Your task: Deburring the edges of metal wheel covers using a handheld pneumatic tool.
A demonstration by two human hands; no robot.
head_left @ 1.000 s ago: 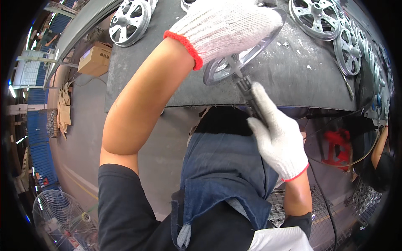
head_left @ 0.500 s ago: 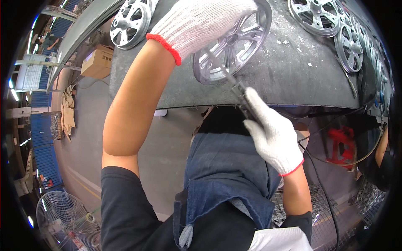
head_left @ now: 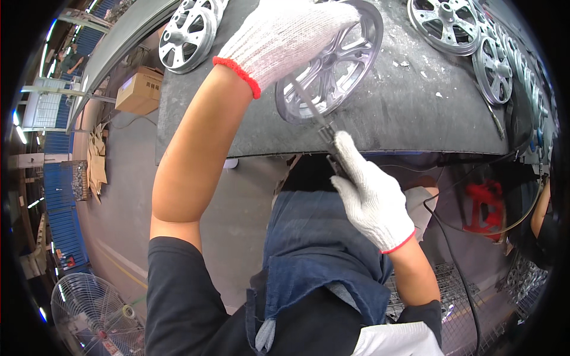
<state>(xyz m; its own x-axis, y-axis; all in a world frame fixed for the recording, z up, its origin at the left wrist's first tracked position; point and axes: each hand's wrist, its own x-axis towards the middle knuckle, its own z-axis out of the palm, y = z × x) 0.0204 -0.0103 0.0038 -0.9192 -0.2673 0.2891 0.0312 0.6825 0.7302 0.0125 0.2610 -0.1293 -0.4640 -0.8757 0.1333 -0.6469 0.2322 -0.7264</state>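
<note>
My left hand, in a white knitted glove with a red cuff, grips the upper rim of a silver spoked wheel. The wheel stands tilted on the dark worktop, its lower rim near the front edge. Its far upper part is hidden by the glove. In my right hand, gloved the same way, is a thin tool that looks like a file, held by its dark handle. The shank reaches up across the wheel's lower left spokes; its tip is hidden or blurred.
More spoked wheels stand at the left and right of the worktop, which carries pale metal flakes. A thin rod-like tool lies at the right. A black cable hangs beside my right arm. Below left stands a fan.
My right hand and the file have shifted left and slightly up. The wheel, still in my left hand, has changed tilt slightly.
</note>
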